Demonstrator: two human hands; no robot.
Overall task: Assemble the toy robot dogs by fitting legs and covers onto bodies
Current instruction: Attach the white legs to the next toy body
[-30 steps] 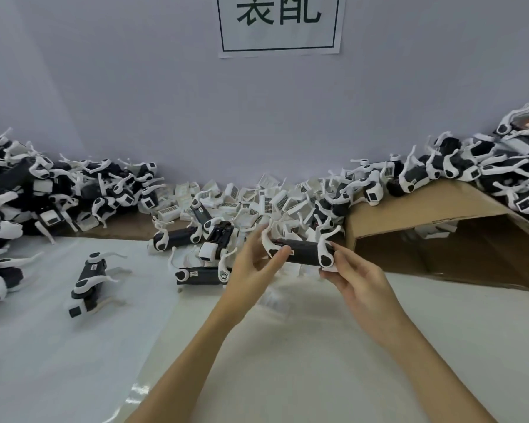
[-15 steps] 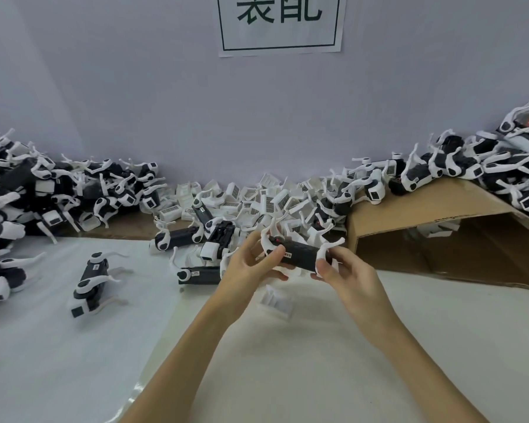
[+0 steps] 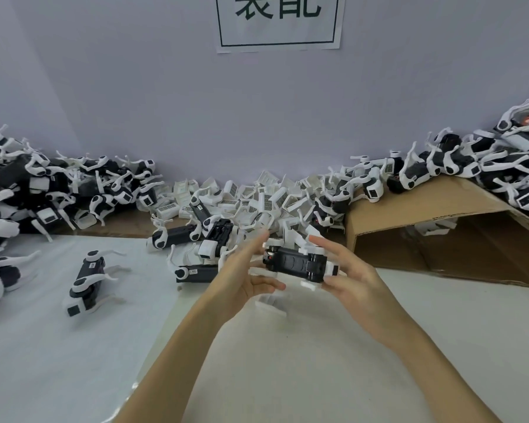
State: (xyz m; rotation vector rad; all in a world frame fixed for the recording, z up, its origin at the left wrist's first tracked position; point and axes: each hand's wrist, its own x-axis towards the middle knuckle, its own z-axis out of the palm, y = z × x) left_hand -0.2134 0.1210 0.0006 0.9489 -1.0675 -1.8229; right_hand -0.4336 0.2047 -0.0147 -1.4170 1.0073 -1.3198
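I hold a black toy dog body [image 3: 292,264] with white legs above the table, its long side level and its underside turned toward me. My right hand [image 3: 353,282] grips its right end, thumb beneath and fingers over the top. My left hand [image 3: 245,270] is at the body's left end with its fingers stretched out and blurred, the thumb below a white leg. A loose white cover [image 3: 271,302] lies on the table just under the hands.
White covers [image 3: 257,199] are heaped against the wall. Toy dogs pile up at left [image 3: 43,190] and on the cardboard box [image 3: 434,227] at right. One dog [image 3: 87,280] stands alone on the white sheet; several bodies [image 3: 196,271] lie near the hands.
The body has been turned over, its underside now facing me. My left hand has let go of its left end and its fingers have spread. Both hands shifted slightly right.
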